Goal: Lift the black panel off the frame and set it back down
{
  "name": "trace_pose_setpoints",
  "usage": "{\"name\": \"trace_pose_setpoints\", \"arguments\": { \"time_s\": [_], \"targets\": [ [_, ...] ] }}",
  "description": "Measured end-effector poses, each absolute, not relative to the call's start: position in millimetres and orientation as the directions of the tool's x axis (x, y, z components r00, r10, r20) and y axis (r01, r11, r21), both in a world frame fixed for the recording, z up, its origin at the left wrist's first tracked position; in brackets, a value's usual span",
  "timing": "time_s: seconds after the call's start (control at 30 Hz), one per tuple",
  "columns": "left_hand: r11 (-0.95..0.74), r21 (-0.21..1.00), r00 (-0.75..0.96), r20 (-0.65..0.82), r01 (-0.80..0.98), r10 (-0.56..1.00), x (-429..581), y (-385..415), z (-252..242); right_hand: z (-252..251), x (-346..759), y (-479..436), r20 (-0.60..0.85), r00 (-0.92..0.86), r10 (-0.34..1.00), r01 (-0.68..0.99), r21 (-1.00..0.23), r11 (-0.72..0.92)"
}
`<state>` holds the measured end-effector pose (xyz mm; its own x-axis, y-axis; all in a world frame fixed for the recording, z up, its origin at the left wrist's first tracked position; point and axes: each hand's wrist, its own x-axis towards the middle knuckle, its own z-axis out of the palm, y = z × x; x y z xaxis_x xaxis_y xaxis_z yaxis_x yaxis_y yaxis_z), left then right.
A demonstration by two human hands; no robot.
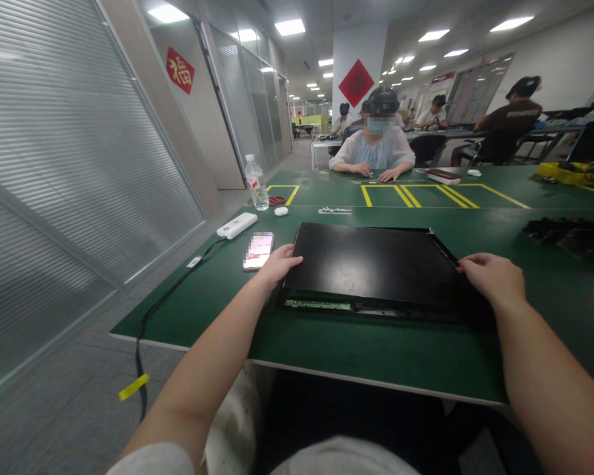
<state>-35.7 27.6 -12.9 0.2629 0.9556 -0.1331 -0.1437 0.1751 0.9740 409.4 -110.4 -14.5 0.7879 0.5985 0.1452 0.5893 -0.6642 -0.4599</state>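
Note:
A thin, glossy black screen panel lies slightly skewed over a black frame on the green table. Its near edge appears raised, and a strip of green circuit board shows in the frame below it. My left hand grips the panel's left edge, thumb on top and fingers partly hidden beneath. At the opposite side, the thumb and index finger of my right hand pinch the panel's right edge, close to the frame's side; the exact contact is hard to make out.
Left of the panel lie a phone, a white power strip with a black cable, a white case, red-handled scissors and a water bottle. Dark parts are piled at right. A person sits opposite.

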Motion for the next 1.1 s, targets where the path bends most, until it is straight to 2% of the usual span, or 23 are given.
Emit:
{"name": "trace_pose_setpoints", "arguments": {
  "time_s": [0.17,0.73,0.97,1.1],
  "targets": [
    [0.171,0.973,0.255,-0.128,-0.152,0.958,-37.0,28.5,-14.4,-15.1,411.6,-110.4,0.123,0.792,0.597,0.578,-0.466,-0.67],
    [0.156,0.985,0.29,-0.127,-0.077,0.948,-39.9,30.8,-16.9,-25.9,420.9,-106.3,0.201,0.783,0.589,0.602,-0.482,-0.636],
    [0.168,0.986,0.218,-0.162,-0.008,0.962,-37.8,28.6,-11.7,-21.7,419.0,-108.5,0.158,0.794,0.587,0.574,-0.513,-0.638],
    [0.17,0.985,0.273,-0.152,-0.042,0.95,-36.6,28.2,-13.1,-18.6,415.1,-110.0,0.153,0.801,0.579,0.562,-0.526,-0.638]
  ]
}}
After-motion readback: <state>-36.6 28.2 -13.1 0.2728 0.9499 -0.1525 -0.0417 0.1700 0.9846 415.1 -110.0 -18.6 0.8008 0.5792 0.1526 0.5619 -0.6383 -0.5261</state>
